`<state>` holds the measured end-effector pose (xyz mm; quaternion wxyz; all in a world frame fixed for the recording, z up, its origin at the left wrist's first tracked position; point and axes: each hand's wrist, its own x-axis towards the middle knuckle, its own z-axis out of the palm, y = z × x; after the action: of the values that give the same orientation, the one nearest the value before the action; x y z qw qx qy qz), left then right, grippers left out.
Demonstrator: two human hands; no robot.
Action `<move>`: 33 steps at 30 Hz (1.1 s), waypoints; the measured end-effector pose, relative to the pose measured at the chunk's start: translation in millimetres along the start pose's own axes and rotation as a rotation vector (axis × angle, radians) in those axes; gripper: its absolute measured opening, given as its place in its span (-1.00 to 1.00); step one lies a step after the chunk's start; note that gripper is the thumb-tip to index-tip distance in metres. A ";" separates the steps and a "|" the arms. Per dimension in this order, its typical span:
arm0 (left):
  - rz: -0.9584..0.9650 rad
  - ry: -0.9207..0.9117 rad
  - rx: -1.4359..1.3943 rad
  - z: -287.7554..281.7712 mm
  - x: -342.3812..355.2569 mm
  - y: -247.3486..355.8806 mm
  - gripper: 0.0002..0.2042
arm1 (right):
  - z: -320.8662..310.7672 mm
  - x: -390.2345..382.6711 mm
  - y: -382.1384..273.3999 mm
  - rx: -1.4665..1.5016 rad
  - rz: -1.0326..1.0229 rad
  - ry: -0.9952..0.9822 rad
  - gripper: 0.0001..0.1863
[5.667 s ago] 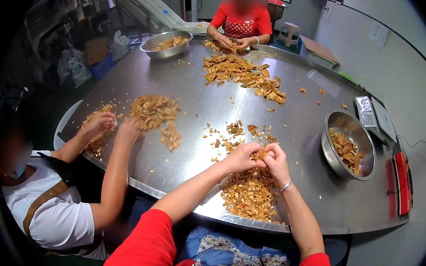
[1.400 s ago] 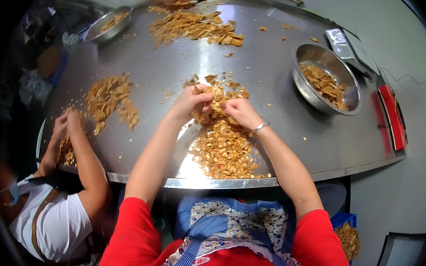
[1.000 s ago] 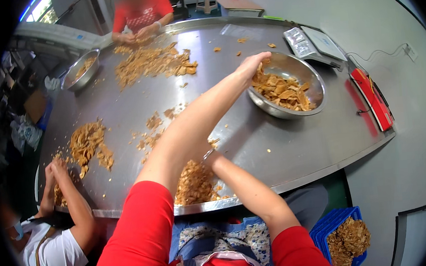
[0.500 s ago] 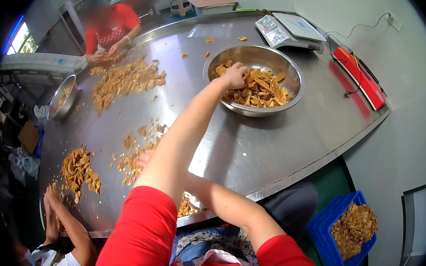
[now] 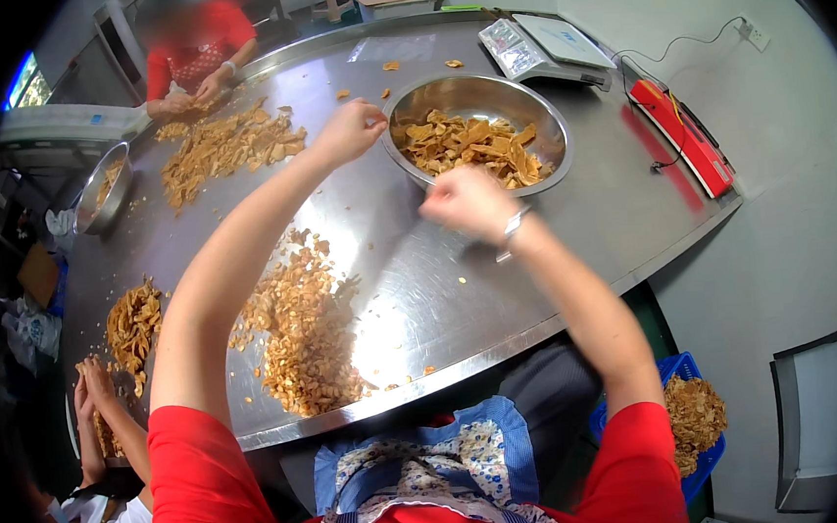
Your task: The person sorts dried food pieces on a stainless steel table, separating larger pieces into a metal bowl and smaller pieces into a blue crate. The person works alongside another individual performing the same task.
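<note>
My left hand (image 5: pixel 352 131) is raised at the left rim of a steel bowl (image 5: pixel 549 165) of brown flat dried pieces (image 5: pixel 473 144); its fingers are curled, their contents too small to make out. Before the bowl's lower rim, my right hand (image 5: pixel 461 202), wearing a silver bracelet, is closed and blurred, with what it holds hidden. Lower left of it, a heap of small pale and brown pieces (image 5: pixel 308 359) lies on the steel table (image 5: pixel 499 285) near the front edge.
Across the table a co-worker (image 5: pixel 196 63) in red handles brown pieces (image 5: pixel 228 149). Another steel bowl (image 5: pixel 103 193) stands left. A second co-worker's hands (image 5: pixel 92 390) are at lower left. A scale (image 5: pixel 544 50) and red device (image 5: pixel 684 137) sit right; below is a blue crate (image 5: pixel 698 446).
My left hand has come out of the bowl, leftward to its rim. My right hand has moved from the pile, up and right toward the bowl. The view has shifted.
</note>
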<state>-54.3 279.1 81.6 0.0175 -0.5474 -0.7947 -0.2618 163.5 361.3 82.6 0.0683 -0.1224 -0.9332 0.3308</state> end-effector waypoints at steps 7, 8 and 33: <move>0.125 -0.073 -0.073 35.8 22.2 38.3 -0.82 | -70.8 49.6 175.8 -0.463 0.297 0.256 -0.69; 0.159 -0.059 -0.066 41.7 23.5 42.2 -0.82 | -67.4 56.2 184.8 -0.460 0.342 0.232 -0.68; -0.261 0.175 -0.573 27.6 -137.4 61.6 -0.83 | 67.3 7.2 -10.3 0.376 -0.122 0.187 -0.71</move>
<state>62.0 189.1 39.1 -0.1030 -0.3991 -0.7475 -0.5208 140.7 315.1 37.5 0.1963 -0.0810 -0.8503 0.4815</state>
